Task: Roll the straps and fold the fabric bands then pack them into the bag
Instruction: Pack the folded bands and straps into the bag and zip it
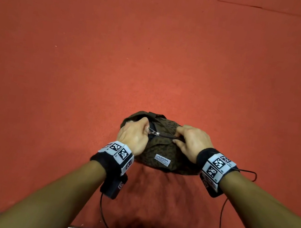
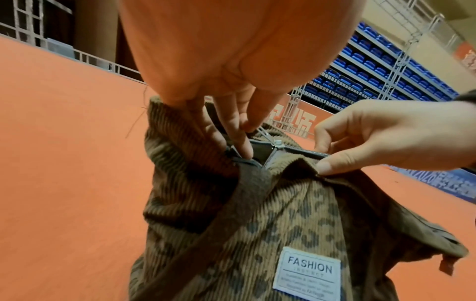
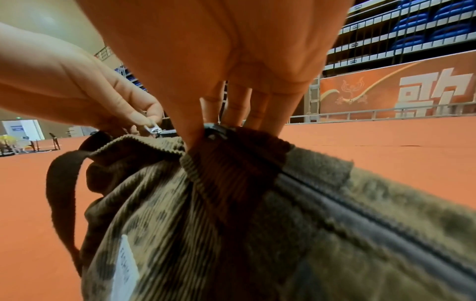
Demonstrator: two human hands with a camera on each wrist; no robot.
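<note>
The left hand (image 1: 133, 133) is pinching the zipper pull (image 1: 151, 130) at the left end of the bag (image 1: 161, 150), while the right hand (image 1: 190, 141) is clamping the corduroy beside the zipper (image 1: 168, 135), toward its right end. The zipper is running left to right between them, so the left hand is nearer the slider. The bag is sitting on red carpet (image 1: 154, 56); blue seating tiers (image 2: 360, 61) are rising beyond it.

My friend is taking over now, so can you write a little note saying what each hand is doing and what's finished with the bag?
Left hand pinches the zipper pull.
Right hand pinches the bag fabric beside the zipper, holding it taut.
The bag lies on the red floor. No straps or bands are visible outside.
Done: zipper shut from the right hand to the slider.
Left: a short gap at the left end remains to zip.
</note>
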